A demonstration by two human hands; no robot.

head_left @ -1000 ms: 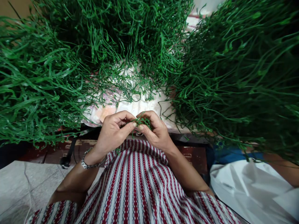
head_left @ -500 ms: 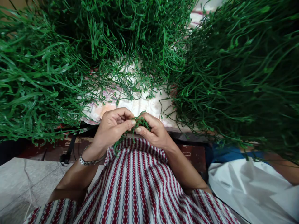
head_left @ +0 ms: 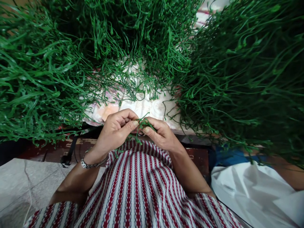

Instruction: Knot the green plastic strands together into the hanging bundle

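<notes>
- A small bunch of green stems point(head_left: 143, 123) is held between both hands, just above the near edge of the tabletop point(head_left: 152, 109); some ends are left dangling in front of the striped garment point(head_left: 140, 183).
- By the left hand point(head_left: 116, 129), the stems are pinched between thumb and forefinger, with the other fingers curled in.
- By the right hand point(head_left: 160, 133), the bunch is gripped between thumb and bent fingers; how much is tucked into the palm cannot be told.
- Loose stems are scattered over the pale, patterned surface beyond the hands.
- Much of that surface is covered by a left heap point(head_left: 42, 82), a far heap point(head_left: 133, 25) and a right heap point(head_left: 242, 79) of similar greens.
- A metal band point(head_left: 89, 163) is worn on the left wrist; white sheeting point(head_left: 249, 193) is seen at lower right.
- Compared with half a second ago, the thumb tips are set slightly farther apart, and the heaps are left unchanged.
</notes>
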